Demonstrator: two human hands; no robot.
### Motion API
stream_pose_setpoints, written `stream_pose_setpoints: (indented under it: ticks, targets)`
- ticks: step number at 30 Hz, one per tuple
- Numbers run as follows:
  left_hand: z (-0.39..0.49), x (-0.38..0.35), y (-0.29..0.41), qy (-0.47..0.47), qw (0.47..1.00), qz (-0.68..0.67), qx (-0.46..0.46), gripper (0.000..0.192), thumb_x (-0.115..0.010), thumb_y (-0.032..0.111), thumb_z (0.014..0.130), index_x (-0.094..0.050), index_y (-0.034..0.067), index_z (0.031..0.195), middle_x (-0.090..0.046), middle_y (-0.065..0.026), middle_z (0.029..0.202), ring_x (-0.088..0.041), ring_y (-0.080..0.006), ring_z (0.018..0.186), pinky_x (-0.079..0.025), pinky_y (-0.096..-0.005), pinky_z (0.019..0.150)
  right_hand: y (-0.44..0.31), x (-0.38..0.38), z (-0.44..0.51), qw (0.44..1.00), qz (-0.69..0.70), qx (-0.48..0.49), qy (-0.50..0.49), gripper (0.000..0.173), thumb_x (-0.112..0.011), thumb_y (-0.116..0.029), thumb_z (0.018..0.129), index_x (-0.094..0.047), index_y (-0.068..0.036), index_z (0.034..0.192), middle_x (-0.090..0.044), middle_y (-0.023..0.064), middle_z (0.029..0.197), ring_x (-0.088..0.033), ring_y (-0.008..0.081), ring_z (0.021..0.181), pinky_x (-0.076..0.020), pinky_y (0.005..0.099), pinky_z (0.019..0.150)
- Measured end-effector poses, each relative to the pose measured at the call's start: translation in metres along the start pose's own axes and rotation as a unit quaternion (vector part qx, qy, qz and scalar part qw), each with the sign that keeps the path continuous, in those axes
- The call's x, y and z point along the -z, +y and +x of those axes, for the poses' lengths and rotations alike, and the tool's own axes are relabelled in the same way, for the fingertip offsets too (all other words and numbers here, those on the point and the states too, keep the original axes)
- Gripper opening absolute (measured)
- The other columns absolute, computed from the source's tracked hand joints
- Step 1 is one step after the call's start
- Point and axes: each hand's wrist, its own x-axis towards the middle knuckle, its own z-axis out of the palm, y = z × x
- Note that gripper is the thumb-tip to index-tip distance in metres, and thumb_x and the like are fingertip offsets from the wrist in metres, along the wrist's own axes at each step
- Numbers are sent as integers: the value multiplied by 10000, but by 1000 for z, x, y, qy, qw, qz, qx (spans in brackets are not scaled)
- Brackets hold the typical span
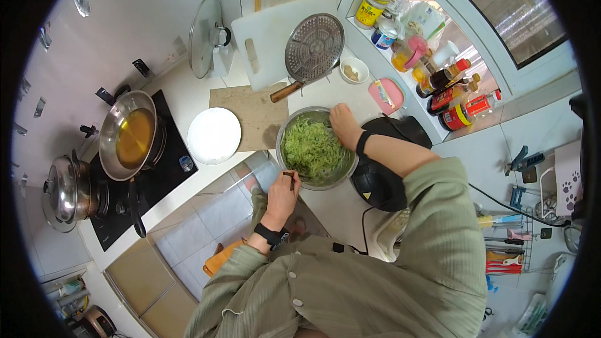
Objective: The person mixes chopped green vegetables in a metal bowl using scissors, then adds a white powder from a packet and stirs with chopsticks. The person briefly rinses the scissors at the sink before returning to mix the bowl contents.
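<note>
A stainless steel bowl (323,188) stands before me, filled with shredded green vegetable (312,148). My left hand (281,197) is at the bowl's near left rim, closed around a dark brown stick-like handle (289,180); whether it is chopsticks or a utensil I cannot tell. At the upper right of the bowl, my right hand (345,124) grips the rim, its fingertips over the edge. A white plate (214,135) lies to the left of the bowl, overlapping a brown mat (253,112).
At left, a frying pan (129,136) with yellow oil and a lidded steel pot (70,188) stand on the black cooktop (150,192). Behind the bowl are a perforated skimmer (314,47) and a small white bowl (354,70). A black appliance (380,178) is at right; sauce bottles (450,115) line the sill.
</note>
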Motion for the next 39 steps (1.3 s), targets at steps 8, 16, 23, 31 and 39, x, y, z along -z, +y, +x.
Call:
stream_pose_setpoints:
  ticks: [8,16,23,31,39]
  targets:
    - [-5,-3,-4,10,1000,4,5,108,-603,98,907,-602,-9,928,-630,-191,881,-621,-403,701,-510,-455,588,-36,10,72,990,42,127,54,320,-647,-126,842,-534,-172,546,-456,-15,487,-476,181,475,-361,340,515]
    - [-4,-6,-10,33,999,-10,-17,104,-624,94,890,-597,3,931,-627,-178,887,-622,-392,701,-508,-448,581,-10,-12,21,946,283,118,110,68,-694,-171,732,-679,-177,666,-652,24,670,-655,203,673,-443,360,577]
    - [0,-3,-7,-3,1000,-25,3,94,-605,60,900,-577,-5,961,-619,-220,873,-605,-425,766,-490,-452,607,17,-6,-5,949,303,6,-85,308,-695,-400,729,-740,-144,895,-701,57,922,-663,223,908,-395,404,789]
    - [-3,-4,-10,8,1000,-9,-2,103,-612,88,899,-581,-9,891,-614,-180,860,-614,-389,694,-502,-444,575,10,8,79,758,485,137,-414,1022,-488,-855,708,-494,-92,1388,-446,186,1434,-463,333,1298,-379,459,1036]
    - [1,-5,-17,11,1000,-28,-1,104,-626,78,882,-557,21,936,-604,-178,864,-611,-388,712,-494,-453,577,-1,18,104,809,504,87,-288,768,-611,-731,746,-700,-3,971,-696,209,977,-689,295,866,-534,431,722]
